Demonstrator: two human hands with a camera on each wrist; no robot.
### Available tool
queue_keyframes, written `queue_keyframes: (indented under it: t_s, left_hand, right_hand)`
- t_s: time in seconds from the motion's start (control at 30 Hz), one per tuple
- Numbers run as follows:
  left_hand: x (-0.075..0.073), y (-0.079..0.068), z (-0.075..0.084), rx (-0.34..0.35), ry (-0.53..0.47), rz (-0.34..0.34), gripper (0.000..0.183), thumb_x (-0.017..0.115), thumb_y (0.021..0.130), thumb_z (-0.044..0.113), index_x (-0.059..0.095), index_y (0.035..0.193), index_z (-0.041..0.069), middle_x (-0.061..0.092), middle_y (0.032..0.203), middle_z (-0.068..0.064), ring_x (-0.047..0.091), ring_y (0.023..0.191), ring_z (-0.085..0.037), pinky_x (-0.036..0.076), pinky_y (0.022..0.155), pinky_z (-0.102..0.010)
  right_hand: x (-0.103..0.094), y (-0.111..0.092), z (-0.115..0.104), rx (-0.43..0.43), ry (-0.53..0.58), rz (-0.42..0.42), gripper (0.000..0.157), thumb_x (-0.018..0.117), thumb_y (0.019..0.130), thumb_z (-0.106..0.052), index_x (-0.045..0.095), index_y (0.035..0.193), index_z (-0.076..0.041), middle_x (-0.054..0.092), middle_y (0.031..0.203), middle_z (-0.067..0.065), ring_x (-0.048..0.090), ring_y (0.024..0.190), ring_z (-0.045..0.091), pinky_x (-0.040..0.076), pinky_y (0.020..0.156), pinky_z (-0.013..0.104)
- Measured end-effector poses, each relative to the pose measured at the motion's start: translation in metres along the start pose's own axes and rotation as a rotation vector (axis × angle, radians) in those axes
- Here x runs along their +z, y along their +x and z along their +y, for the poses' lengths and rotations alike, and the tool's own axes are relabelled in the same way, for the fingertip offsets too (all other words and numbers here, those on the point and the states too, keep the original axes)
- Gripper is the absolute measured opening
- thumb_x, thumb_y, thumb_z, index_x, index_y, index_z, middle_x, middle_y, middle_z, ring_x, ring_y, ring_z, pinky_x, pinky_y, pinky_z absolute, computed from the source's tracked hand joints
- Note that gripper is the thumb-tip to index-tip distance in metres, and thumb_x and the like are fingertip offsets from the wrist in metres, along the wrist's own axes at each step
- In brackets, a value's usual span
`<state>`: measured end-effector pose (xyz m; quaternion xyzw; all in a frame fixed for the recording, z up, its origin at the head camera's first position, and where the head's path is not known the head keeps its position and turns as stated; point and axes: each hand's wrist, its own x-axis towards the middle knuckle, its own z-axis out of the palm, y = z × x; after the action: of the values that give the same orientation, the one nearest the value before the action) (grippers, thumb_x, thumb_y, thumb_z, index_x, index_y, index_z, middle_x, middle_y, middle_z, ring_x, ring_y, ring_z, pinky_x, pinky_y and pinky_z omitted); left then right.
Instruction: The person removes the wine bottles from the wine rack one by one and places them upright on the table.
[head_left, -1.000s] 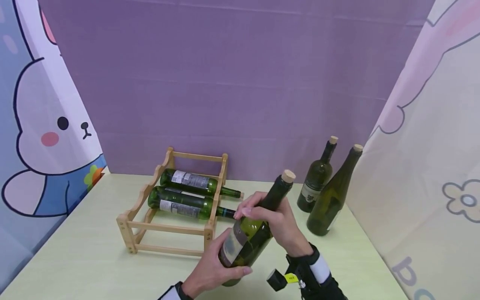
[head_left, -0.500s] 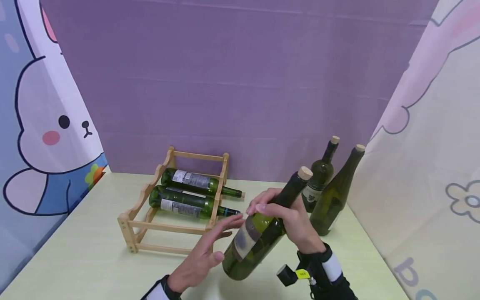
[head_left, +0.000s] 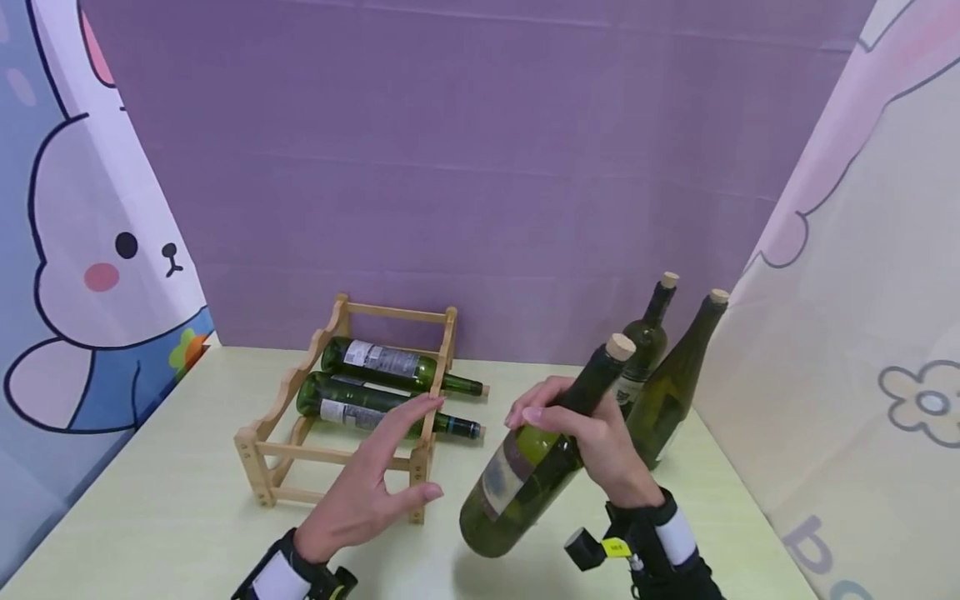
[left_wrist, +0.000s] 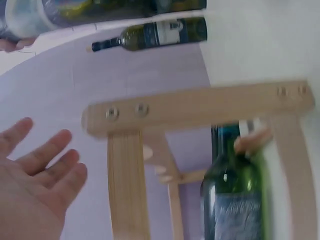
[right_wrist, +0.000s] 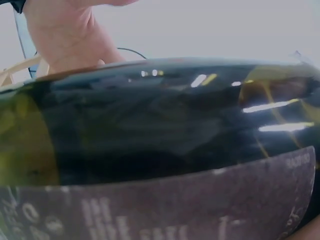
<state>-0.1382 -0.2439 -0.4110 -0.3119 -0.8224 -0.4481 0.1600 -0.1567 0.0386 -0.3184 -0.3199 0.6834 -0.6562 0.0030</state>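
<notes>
My right hand (head_left: 592,442) grips a dark green wine bottle (head_left: 525,479) around its shoulder. The bottle is corked and tilted, base toward the lower left, above the table. In the right wrist view its glass and label (right_wrist: 160,210) fill most of the picture. My left hand (head_left: 367,492) holds nothing; its fingers are spread beside the near right corner of the wooden wine rack (head_left: 337,456). Seen from the left wrist, that palm (left_wrist: 35,200) faces up beside the rack's frame (left_wrist: 200,105). Corked green bottles (head_left: 378,360) lie in the rack, necks pointing right.
Two corked bottles stand at the back right, one slender (head_left: 675,383) and one shorter (head_left: 647,337) behind it, partly hidden by the held bottle. A purple cloth (head_left: 480,167) hangs behind the pale table (head_left: 172,517). Printed cloths (head_left: 862,292) flank both sides.
My left hand has let go of the wine bottle's lower body and moved left to the rack, fingers spreading. My right hand has carried the bottle slightly to the right.
</notes>
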Motion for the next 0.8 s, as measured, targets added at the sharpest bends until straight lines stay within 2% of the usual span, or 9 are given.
queue_keyframes:
  t_s: [0.07, 0.13, 0.3, 0.37, 0.47, 0.53, 0.6, 0.7, 0.8]
  left_hand:
    - [-0.004, 0.0, -0.003, -0.051, 0.104, 0.011, 0.081, 0.072, 0.09, 0.05, 0.034, 0.158, 0.031, 0.038, 0.164, 0.0, 0.038, 0.15, -0.029, 0.04, 0.109, -0.065]
    - [-0.005, 0.002, -0.005, -0.099, 0.209, 0.028, 0.081, 0.074, 0.088, 0.053, 0.038, 0.156, 0.032, 0.044, 0.159, 0.0, 0.045, 0.145, -0.028, 0.045, 0.107, -0.06]
    - [-0.002, 0.002, -0.014, -0.183, 0.41, 0.047, 0.078, 0.07, 0.085, 0.066, 0.056, 0.144, 0.017, 0.062, 0.137, -0.006, 0.062, 0.124, -0.028, 0.053, 0.098, -0.052]
    - [0.0, 0.0, -0.019, -0.218, 0.462, 0.028, 0.075, 0.068, 0.084, 0.07, 0.064, 0.133, 0.013, 0.067, 0.126, -0.007, 0.067, 0.112, -0.026, 0.056, 0.092, -0.047]
    - [0.003, 0.0, -0.025, -0.264, 0.53, -0.019, 0.069, 0.064, 0.082, 0.076, 0.072, 0.115, 0.015, 0.071, 0.101, 0.001, 0.067, 0.084, -0.015, 0.056, 0.074, -0.035]
    - [0.005, 0.001, -0.028, -0.271, 0.575, -0.05, 0.063, 0.063, 0.082, 0.077, 0.073, 0.102, 0.018, 0.063, 0.076, 0.008, 0.056, 0.064, -0.007, 0.046, 0.059, -0.026]
    - [0.006, 0.002, -0.031, -0.249, 0.629, -0.071, 0.054, 0.063, 0.084, 0.075, 0.069, 0.083, 0.021, 0.044, 0.057, 0.013, 0.039, 0.05, -0.004, 0.031, 0.049, -0.022]
    - [0.007, 0.003, -0.034, -0.192, 0.688, -0.078, 0.049, 0.066, 0.087, 0.065, 0.052, 0.062, 0.025, 0.021, 0.049, 0.015, 0.023, 0.044, -0.003, 0.015, 0.046, -0.022]
    - [0.008, 0.003, -0.036, -0.151, 0.712, -0.068, 0.056, 0.069, 0.087, 0.056, 0.036, 0.053, 0.027, 0.014, 0.048, 0.016, 0.016, 0.043, -0.002, 0.01, 0.047, -0.023]
  right_hand:
    - [-0.003, 0.0, 0.0, -0.012, -0.026, 0.019, 0.019, 0.057, 0.094, -0.005, 0.071, 0.089, -0.016, 0.077, 0.094, -0.003, 0.073, 0.095, 0.023, 0.053, 0.09, 0.046]
    - [-0.007, 0.001, -0.001, -0.022, -0.052, 0.048, 0.018, 0.059, 0.094, -0.005, 0.072, 0.089, -0.015, 0.077, 0.094, -0.002, 0.073, 0.095, 0.023, 0.053, 0.089, 0.045]
    - [-0.017, 0.002, -0.001, -0.028, -0.107, 0.121, 0.016, 0.061, 0.095, -0.004, 0.073, 0.089, -0.014, 0.077, 0.092, -0.003, 0.074, 0.096, 0.022, 0.052, 0.09, 0.041]
    - [-0.021, 0.002, 0.0, -0.026, -0.123, 0.146, 0.014, 0.063, 0.095, -0.004, 0.073, 0.089, -0.012, 0.077, 0.092, -0.003, 0.074, 0.096, 0.022, 0.052, 0.091, 0.038]
    - [-0.026, 0.003, 0.001, -0.019, -0.145, 0.181, 0.01, 0.063, 0.096, -0.005, 0.072, 0.091, -0.006, 0.078, 0.092, -0.002, 0.074, 0.095, 0.023, 0.053, 0.091, 0.037]
    - [-0.029, 0.005, 0.002, -0.01, -0.164, 0.205, 0.01, 0.063, 0.096, -0.006, 0.071, 0.092, -0.002, 0.078, 0.092, -0.002, 0.074, 0.096, 0.023, 0.053, 0.092, 0.039]
    - [-0.032, 0.007, 0.003, -0.003, -0.189, 0.224, 0.013, 0.062, 0.097, -0.008, 0.071, 0.094, 0.001, 0.078, 0.092, -0.001, 0.073, 0.097, 0.023, 0.052, 0.093, 0.041]
    - [-0.036, 0.012, 0.006, 0.009, -0.222, 0.257, 0.016, 0.062, 0.098, -0.01, 0.071, 0.095, 0.002, 0.078, 0.092, -0.001, 0.073, 0.098, 0.023, 0.051, 0.094, 0.045]
    - [-0.041, 0.018, 0.011, 0.024, -0.252, 0.294, 0.017, 0.062, 0.099, -0.012, 0.072, 0.095, 0.001, 0.078, 0.092, -0.001, 0.072, 0.098, 0.023, 0.049, 0.094, 0.048]
